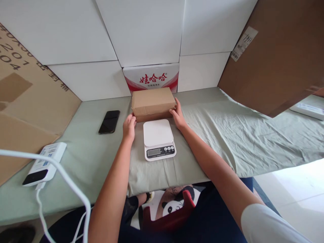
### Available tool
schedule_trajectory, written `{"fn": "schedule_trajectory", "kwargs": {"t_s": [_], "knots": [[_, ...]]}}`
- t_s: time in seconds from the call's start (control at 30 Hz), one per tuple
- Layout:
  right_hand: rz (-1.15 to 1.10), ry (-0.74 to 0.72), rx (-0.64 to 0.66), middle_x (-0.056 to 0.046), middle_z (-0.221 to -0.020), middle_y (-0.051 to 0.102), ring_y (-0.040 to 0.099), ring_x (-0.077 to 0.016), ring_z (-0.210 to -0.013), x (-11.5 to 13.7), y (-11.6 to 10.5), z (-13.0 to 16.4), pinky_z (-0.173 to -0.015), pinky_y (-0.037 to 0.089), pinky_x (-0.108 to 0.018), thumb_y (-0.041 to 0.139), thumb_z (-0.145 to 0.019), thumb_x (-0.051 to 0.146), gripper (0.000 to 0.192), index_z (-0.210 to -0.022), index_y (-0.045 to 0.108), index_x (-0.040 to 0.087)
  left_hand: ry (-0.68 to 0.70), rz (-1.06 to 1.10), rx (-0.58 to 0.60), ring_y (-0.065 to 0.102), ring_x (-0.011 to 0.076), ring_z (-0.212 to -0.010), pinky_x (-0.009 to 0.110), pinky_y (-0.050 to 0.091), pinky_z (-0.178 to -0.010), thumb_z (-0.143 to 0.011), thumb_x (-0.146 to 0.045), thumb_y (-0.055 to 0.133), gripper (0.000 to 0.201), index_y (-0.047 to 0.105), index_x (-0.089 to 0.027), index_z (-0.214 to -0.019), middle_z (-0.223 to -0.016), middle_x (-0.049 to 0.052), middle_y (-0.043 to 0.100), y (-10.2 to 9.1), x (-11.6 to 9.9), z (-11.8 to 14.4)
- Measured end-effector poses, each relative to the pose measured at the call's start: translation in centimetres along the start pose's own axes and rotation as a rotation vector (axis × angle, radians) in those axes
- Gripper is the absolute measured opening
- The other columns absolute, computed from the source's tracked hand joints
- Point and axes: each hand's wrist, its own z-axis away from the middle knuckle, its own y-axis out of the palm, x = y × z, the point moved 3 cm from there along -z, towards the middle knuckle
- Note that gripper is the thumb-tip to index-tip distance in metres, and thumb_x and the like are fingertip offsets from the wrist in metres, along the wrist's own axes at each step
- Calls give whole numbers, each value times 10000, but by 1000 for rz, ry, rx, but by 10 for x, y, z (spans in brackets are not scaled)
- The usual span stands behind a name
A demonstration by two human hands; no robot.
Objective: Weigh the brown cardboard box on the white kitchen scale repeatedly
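Covering the table, a wrinkled pale green cloth [240, 135] spreads widest. On it, at twelve o'clock from us, sits a plain brown cardboard box [153, 103], rectangular and matte. Our left hand [129, 127] presses its nine o'clock end, our right hand [178, 116] its three o'clock end, both grasping it. Just at six o'clock of the box rests a smooth white kitchen scale [158, 139]. A glossy black phone [109, 121] lies at nine o'clock.
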Motion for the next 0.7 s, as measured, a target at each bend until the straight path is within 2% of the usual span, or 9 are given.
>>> {"fn": "schedule_trajectory", "kwargs": {"t_s": [0.3,0.43,0.6,0.7], "knots": [[54,-79,-2,-62,-1574,494,482,-317,-1414,16,1,3,-1225,400,-537,549,-860,490,705,-1517,404,279,-30,5,-21,628,292,-1322,493,433,-1172,-827,-446,677,416,720,-235,-1183,-1309,118,711,-4,2,-4],[63,-66,-19,-74,-1602,451,443,-311,-1447,9,0,2,-1236,376,-539,544,-854,492,739,-1537,362,280,-23,2,-16,596,298,-1365,489,411,-1189,-814,-455,681,460,704,-233,-1216,-1357,126,688,-5,0,-4],[52,6,-200,-73,-1685,274,317,-314,-1540,-7,-11,-2,-1245,324,-600,474,-872,493,795,-1595,192,318,56,43,-173,519,259,-1445,412,413,-1189,-821,-473,650,565,627,-259,-1343,-1550,106,542,-22,-5,-7],[37,5,-261,-68,-1682,264,332,-321,-1526,-13,-15,-3,-1252,305,-602,458,-868,497,791,-1590,176,338,69,65,-219,510,255,-1454,396,416,-1186,-850,-497,605,562,605,-280,-1369,-1572,95,512,-29,-7,-9]]}}
